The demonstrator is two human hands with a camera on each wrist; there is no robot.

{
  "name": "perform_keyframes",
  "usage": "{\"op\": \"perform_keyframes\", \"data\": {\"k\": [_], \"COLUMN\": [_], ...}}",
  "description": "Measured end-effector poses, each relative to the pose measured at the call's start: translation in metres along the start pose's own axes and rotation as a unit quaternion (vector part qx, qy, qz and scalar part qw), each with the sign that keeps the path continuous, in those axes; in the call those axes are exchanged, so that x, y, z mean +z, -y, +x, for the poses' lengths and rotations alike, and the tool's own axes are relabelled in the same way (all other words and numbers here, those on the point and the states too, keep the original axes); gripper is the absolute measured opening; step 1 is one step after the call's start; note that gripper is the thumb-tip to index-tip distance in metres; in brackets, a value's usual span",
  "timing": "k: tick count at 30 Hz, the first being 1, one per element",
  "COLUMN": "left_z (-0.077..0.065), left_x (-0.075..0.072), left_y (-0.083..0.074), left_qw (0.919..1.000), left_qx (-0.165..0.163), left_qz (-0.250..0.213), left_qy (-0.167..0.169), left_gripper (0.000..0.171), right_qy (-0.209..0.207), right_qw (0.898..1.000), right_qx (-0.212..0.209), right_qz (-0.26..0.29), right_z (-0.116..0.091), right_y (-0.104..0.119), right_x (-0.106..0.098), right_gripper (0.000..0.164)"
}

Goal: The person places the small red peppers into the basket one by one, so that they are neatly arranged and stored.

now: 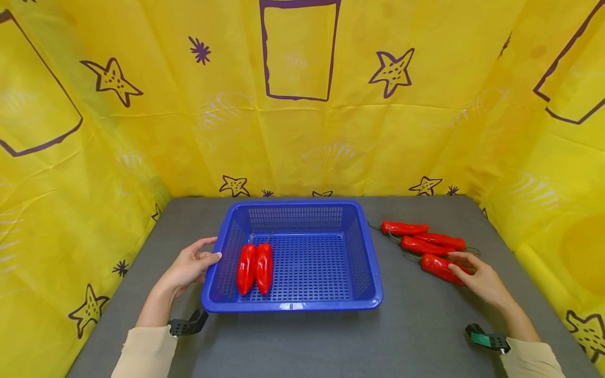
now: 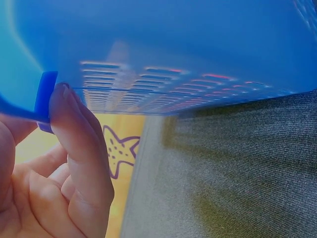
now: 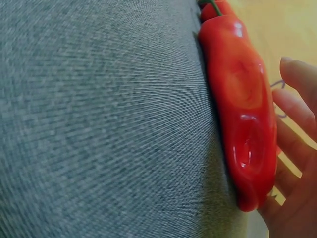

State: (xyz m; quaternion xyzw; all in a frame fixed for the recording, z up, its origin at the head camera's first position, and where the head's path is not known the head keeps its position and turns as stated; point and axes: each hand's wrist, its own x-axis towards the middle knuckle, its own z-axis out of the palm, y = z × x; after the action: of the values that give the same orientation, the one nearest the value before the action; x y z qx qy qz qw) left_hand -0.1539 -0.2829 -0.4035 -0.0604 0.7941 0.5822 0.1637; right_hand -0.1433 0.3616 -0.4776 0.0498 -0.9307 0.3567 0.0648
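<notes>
A blue plastic basket (image 1: 293,306) stands on the grey table, with two red chili peppers (image 1: 255,269) lying side by side in its left part. My left hand (image 1: 189,269) pinches the basket's left rim; in the left wrist view the thumb (image 2: 77,139) lies against the rim from the near side. On the right, my right hand (image 1: 484,281) reaches over the blunt end of the nearest red chili pepper (image 1: 437,268), fingers spread and loosely bent beside it. The right wrist view shows that pepper (image 3: 242,114) on the table cloth, fingers behind it, no grip round it.
Several more red chili peppers (image 1: 404,228) with green stems lie just behind the nearest one, right of the basket. Yellow cloth (image 1: 302,147) with purple drawings walls in the back and both sides of the grey table (image 1: 321,346).
</notes>
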Motion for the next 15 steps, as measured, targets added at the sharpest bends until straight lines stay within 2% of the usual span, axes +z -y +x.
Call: {"op": "perform_keyframes", "data": {"k": [7,15], "left_z": [-0.0007,-0.0008], "left_x": [-0.0001,0.0002], "left_y": [0.0003,-0.0005], "left_qw": [1.0,1.0], "left_qx": [0.001,0.0], "left_qz": [-0.001,-0.003], "left_qy": [0.002,0.002], "left_gripper": [0.067,0.067], "right_qy": [0.007,0.028], "right_qw": [0.999,0.998], "right_qx": [0.004,0.021], "right_qz": [-0.038,-0.049], "right_z": [0.0003,0.0027], "right_y": [-0.0008,-0.0014], "right_x": [0.0034,0.0074], "right_gripper": [0.039,0.044]}}
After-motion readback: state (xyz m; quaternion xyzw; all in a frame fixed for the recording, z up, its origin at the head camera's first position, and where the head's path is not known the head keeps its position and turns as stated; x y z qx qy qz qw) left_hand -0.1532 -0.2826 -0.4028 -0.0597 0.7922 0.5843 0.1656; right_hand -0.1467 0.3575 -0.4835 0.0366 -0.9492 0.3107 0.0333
